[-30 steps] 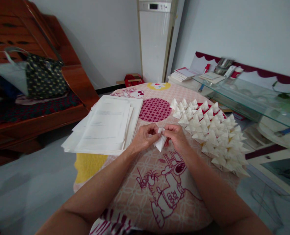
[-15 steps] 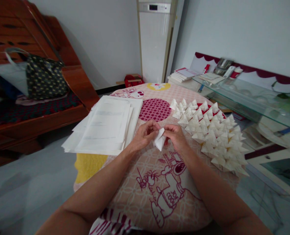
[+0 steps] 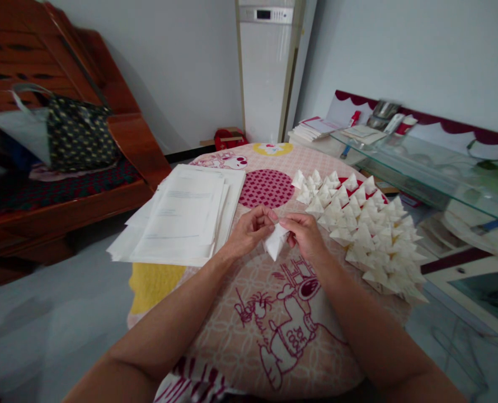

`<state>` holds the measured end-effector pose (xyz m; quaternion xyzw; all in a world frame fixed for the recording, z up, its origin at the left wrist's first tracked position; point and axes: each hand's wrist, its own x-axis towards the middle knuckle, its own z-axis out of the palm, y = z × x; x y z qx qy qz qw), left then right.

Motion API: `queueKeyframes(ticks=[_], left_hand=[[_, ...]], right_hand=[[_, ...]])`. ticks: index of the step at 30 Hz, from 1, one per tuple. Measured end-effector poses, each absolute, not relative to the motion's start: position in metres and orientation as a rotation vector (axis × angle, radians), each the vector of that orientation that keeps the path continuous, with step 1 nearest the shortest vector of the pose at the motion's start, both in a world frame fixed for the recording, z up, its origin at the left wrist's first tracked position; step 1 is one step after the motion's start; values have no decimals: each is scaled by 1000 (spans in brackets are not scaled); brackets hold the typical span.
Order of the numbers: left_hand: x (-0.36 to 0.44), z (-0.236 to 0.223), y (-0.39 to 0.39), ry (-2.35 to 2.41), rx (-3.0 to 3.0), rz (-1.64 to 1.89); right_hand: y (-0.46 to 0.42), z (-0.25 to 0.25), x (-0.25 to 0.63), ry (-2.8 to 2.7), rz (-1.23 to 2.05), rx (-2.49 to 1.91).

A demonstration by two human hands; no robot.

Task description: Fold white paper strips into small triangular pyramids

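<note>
Matt paper is being shown in the folded piece (image 3: pixel 275 244), the stacked sheets (image 3: pixel 177 212) and the clustered folded shapes (image 3: pixel 370 226), the sheets looking smooth. A soft-looking, matt finish is being displayed by the cloth (image 3: pixel 215 338). Light is being reflected by the glossy wood of the seat (image 3: pixel 136 148) and the smooth, clear glass of the shelf (image 3: pixel 433 176).

A small white folded-paper piece (image 3: pixel 275 245), creased into a flat-sided, pointed shape, is pinched near its upper end between the left hand (image 3: pixel 252 229) and right hand (image 3: pixel 306 233), its narrow tip pointing downward, uncovered.
</note>
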<state>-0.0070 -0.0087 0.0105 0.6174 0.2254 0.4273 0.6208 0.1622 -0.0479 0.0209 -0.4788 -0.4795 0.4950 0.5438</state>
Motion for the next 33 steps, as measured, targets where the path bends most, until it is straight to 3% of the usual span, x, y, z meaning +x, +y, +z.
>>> queueKeyframes(ticks=[12,21,28,33], left_hand=[[-13,13,-2,581,1276,789],[-22,18,5,589,1003,1087],[-23,21,-5,726,1548,1018],[-18,23,-8,739,1712,1013]], right_hand=[[-35,11,174,-762,1223,-991],[-41,14,174,-1158,1419,-1050],[-43,10,167,-1321,869,-1214],[-55,18,162,-1444,725,-1186]])
